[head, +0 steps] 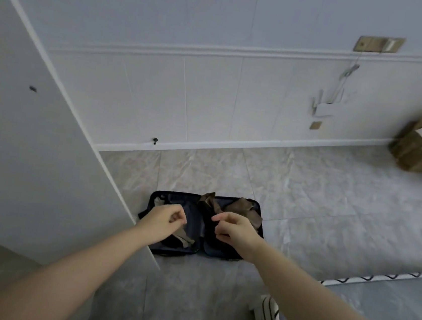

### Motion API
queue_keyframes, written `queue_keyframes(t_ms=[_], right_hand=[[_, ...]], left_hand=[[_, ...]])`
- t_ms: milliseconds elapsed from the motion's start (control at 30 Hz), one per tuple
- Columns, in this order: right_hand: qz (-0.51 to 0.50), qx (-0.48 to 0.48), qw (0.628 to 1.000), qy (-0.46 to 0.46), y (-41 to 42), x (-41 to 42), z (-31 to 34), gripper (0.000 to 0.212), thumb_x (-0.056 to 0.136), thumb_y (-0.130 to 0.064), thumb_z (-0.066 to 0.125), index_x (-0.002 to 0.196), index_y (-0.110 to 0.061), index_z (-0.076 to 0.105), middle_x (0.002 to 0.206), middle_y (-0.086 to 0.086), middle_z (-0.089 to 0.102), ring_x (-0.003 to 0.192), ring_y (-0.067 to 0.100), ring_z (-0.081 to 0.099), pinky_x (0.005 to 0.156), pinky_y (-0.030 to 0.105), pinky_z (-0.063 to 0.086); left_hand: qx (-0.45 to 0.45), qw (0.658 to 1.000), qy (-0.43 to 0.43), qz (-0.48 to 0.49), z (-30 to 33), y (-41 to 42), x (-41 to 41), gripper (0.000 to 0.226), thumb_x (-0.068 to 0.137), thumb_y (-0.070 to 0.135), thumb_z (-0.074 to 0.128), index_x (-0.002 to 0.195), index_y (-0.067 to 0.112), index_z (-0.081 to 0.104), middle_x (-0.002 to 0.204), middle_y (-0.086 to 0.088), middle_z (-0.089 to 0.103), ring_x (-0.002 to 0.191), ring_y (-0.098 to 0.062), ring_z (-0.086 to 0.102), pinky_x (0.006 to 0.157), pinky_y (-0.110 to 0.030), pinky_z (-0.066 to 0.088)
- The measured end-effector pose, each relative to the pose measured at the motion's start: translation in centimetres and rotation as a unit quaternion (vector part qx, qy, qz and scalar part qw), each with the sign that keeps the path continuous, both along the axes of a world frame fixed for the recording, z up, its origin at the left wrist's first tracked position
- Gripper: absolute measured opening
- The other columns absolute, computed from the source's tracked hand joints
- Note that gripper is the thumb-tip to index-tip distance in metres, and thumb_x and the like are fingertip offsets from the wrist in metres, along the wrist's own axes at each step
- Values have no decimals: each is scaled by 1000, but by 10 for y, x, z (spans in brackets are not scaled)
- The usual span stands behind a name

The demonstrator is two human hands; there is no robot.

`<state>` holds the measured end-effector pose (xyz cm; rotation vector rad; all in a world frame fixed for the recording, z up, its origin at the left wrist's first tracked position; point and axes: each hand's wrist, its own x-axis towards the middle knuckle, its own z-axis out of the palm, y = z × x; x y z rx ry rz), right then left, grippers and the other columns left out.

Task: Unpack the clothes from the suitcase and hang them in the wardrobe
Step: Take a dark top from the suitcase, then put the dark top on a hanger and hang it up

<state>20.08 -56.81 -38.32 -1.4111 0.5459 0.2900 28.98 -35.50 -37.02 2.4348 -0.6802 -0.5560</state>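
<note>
White panelling of the wardrobe (pixel 30 139) fills the left side, its door edge running down to the floor (pixel 330 213) just beside the suitcase (pixel 201 250). The dark suitcase is laid open flat on the grey tiles, its two halves side by side and its long axis running left to right. A pale-brown garment (pixel 182 238) is seen in the left half; brown clothes (pixel 243 211) are heaped in the right half and over the hinge. The left hand (pixel 163 220) is held above the left half, fingers loosely curled, with nothing gripped as far as can be told. The right hand (pixel 234 229) is held above the right half, fingers curled likewise, apparently empty. The clothes lie below and just beyond both hands; the bigger heap is judged nearer the right hand. A cardboard box (pixel 421 147) is seen by the far right wall.
</note>
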Motion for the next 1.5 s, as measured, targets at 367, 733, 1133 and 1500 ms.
queue_keyframes(t_ms=[367, 733, 1133, 1500], right_hand=[[-80, 53, 995, 22, -50, 57, -24, 23, 85, 7, 53, 99, -5, 68, 73, 7, 58, 78, 19, 60, 81, 30, 56], [-123, 1, 991, 50, -71, 193, -41, 24, 84, 11, 58, 100, -3, 69, 72, 5, 56, 67, 14, 59, 61, 20, 52], [-129, 39, 987, 84, -87, 305, -113, 14, 94, -5, 59, 92, -13, 71, 84, 5, 70, 86, 19, 68, 85, 33, 53], [108, -35, 970, 215, -60, 374, -292, 25, 100, -7, 47, 111, -16, 67, 104, 1, 69, 95, 15, 65, 80, 21, 51]], left_hand=[[12, 998, 63, 10, -31, -61, 75, 15, 92, 17, 58, 82, 26, 66, 88, 6, 70, 81, -5, 62, 69, -16, 44], [36, 973, 200, 110, -85, -100, 228, 16, 97, 21, 54, 86, 19, 66, 82, 4, 70, 69, -12, 63, 60, -21, 49], [58, 914, 316, 246, -180, -98, 292, 17, 97, 16, 49, 91, 12, 64, 82, -3, 65, 68, -16, 57, 59, -27, 47], [-14, 777, 428, 462, -347, -69, 308, 20, 103, 26, 44, 113, 14, 57, 96, 3, 57, 94, -22, 61, 88, -39, 51]])
